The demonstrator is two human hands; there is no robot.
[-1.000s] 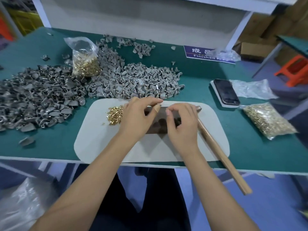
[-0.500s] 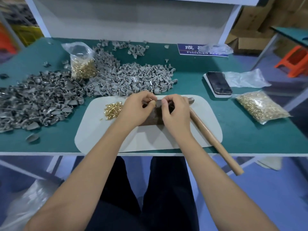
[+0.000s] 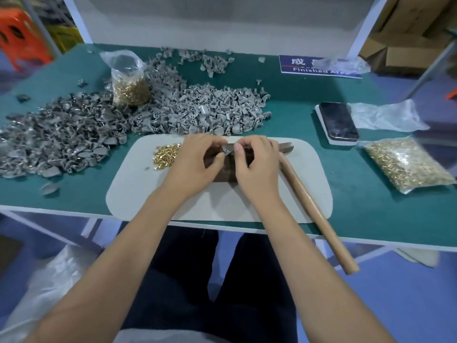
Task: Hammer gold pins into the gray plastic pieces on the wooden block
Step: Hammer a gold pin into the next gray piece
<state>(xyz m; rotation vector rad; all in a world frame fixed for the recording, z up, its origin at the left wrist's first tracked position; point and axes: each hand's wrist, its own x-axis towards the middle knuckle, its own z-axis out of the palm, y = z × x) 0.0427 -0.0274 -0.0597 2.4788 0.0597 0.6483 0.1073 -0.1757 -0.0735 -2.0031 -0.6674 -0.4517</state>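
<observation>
Head view: both hands meet over the middle of a pale grey rounded mat (image 3: 138, 194) on a green-topped surface (image 3: 366, 209).
Left hand: the left hand (image 3: 195, 164) has its fingers curled, thumb and fingertips pinching a small gray plastic piece (image 3: 226, 151) at the point where the two hands touch.
Right hand: the right hand (image 3: 257, 164) is curled too, its thumb and forefinger closed on the same gray plastic piece from the other side.
Gold pin: whether a pin sits between the fingers is too small to tell.
Wooden block: the dark brown wooden block (image 3: 223, 172) lies flat on the mat right under both hands, mostly hidden by them; the pinched piece is just above its far edge.
Loose pins: a small heap of gold pins (image 3: 166, 155) lies on the mat just left of the left hand.
Hammer: a hammer with a long light wooden handle (image 3: 314, 206) lies just right of the right hand, its dark metal head (image 3: 285, 147) on the mat and its handle reaching past the near edge of the surface.
Gray pile: a wide heap of gray plastic pieces (image 3: 99, 129) spreads behind and to the left of the mat.
Bags: a clear upright bag of gold pins (image 3: 129, 89) stands in that heap; a second clear bag of gold pins (image 3: 408, 164) lies flat at the right.
Phone: a black phone (image 3: 338, 121) lies on a white pad beyond the mat's right end.
Sign: a blue sign (image 3: 304, 65) lies at the back.
</observation>
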